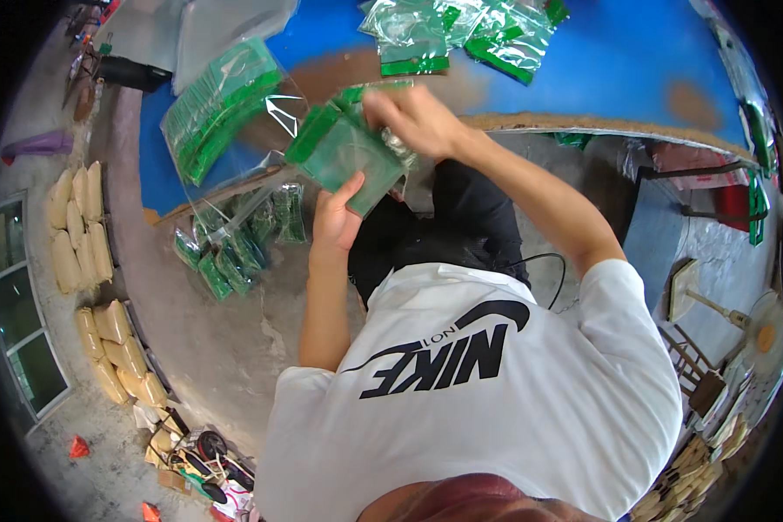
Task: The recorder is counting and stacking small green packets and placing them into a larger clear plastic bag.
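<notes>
In front of my lap, my left hand (337,222) grips a flat clear plastic bag (357,161) with a green band along its top, thumb lying across its face. Right over the bag's upper edge is my right hand (413,120), its fingers curled and blurred by motion. Crinkled clear plastic (398,150) shows below that hand. What the right fingers hold is hidden. To the left on the blue table (618,61) lies a fanned stack of similar green-banded clear bags (226,109).
Several crumpled green-and-clear packets (470,35) lie at the table's far side. More filled green packets (235,244) are below the table's left edge. Tan sacks (83,226) are stacked at the left. A fan (764,337) stands at the right.
</notes>
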A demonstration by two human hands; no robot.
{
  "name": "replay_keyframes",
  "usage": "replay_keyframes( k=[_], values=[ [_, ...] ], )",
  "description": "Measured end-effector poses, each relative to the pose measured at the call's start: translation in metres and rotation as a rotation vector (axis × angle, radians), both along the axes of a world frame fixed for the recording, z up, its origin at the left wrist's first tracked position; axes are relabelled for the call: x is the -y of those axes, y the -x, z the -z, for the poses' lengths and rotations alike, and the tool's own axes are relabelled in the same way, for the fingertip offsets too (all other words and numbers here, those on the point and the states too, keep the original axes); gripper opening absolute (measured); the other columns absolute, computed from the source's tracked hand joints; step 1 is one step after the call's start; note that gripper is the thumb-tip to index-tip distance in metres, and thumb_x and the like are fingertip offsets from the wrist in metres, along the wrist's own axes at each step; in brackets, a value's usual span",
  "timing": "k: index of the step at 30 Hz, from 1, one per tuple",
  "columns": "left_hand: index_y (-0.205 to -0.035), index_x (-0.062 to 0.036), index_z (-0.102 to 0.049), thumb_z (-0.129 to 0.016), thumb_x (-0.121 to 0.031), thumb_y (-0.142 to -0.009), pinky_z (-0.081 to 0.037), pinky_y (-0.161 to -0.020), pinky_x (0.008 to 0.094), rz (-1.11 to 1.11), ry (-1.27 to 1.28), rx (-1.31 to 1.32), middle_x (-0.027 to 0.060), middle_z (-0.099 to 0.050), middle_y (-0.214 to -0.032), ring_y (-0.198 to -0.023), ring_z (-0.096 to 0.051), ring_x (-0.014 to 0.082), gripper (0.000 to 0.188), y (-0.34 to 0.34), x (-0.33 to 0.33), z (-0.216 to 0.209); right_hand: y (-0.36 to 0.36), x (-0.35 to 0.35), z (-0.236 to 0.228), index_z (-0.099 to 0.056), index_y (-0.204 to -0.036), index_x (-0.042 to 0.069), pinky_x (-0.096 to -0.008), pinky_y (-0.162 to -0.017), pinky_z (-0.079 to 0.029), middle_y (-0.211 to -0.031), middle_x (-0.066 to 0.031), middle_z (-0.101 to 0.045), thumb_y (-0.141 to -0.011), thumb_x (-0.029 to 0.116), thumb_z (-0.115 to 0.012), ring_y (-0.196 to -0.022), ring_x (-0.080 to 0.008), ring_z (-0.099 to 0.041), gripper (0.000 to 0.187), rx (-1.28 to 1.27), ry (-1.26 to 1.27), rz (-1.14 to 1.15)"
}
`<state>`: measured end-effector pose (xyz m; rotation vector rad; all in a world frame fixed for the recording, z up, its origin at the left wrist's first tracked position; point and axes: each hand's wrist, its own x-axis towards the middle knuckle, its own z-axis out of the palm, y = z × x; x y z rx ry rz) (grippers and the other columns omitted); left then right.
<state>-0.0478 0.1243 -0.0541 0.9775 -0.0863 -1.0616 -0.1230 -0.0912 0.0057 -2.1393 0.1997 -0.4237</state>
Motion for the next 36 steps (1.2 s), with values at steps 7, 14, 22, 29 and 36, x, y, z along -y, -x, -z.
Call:
replay_keyframes(
  k=[7,14,22,29,36],
  values=[
    [-0.136,0.0047,-0.051,-0.067,-0.003,-0.092,-0.047,-0.106,0.0415,-0.201,-0.001,0.029,0.0129,-0.060,-0.132,-0.121,-0.059,0.0255,0.047,0.006,-0.001,0.005,-0.061,0.040,0.055,-0.068,-0.088,0.001,-0.0442,-0.083,-0.052,-0.086,-0.0206,-0.066,-0.099,0.047,-0.055,-0.089,-0.0384,-0.065,0.049,0.162,0.694,0.279],
    [-0.139,0.0018,-0.048,-0.068,-0.002,-0.090,-0.044,-0.109,0.0422,-0.089,0.069,0.033,0.0111,-0.058,-0.134,-0.124,-0.057,0.0256,0.053,0.004,-0.022,0.011,0.014,0.002,0.041,-0.060,-0.070,-0.001,-0.0393,-0.075,-0.050,-0.069,-0.0175,-0.062,-0.106,0.048,-0.040,-0.071,-0.0277,-0.062,0.064,0.088,-0.360,0.104],
    [-0.132,0.0025,-0.052,-0.068,-0.002,-0.090,-0.051,-0.100,0.0409,-0.094,0.039,0.036,0.0109,-0.063,-0.123,-0.113,-0.063,0.0251,0.045,0.013,0.011,0.000,-0.071,0.036,0.027,-0.066,-0.095,-0.001,-0.0463,-0.092,-0.048,-0.103,-0.0211,-0.066,-0.105,0.054,-0.036,-0.100,-0.0325,-0.064,0.063,0.204,0.342,0.487],
    [-0.133,0.0028,-0.051,-0.063,-0.003,-0.093,-0.055,-0.093,0.0444,-0.192,0.086,-0.007,0.0143,-0.063,-0.122,-0.110,-0.065,0.0296,0.042,0.010,-0.009,0.001,0.014,-0.002,0.035,-0.064,-0.096,-0.003,-0.0424,-0.082,-0.050,-0.099,-0.0206,-0.065,-0.104,0.027,-0.048,-0.090,-0.0376,-0.064,0.035,0.182,0.102,-0.078],
    [-0.138,0.0015,-0.048,-0.066,-0.005,-0.092,-0.053,-0.097,0.0412,-0.070,0.102,-0.039,0.0133,-0.058,-0.133,-0.119,-0.060,0.0276,0.050,0.010,0.000,0.010,0.002,0.047,-0.020,-0.070,-0.109,-0.001,-0.0311,-0.084,-0.051,-0.097,-0.0098,-0.072,-0.106,0.031,-0.049,-0.091,-0.0141,-0.064,0.038,0.161,-0.158,0.401]
  ],
)
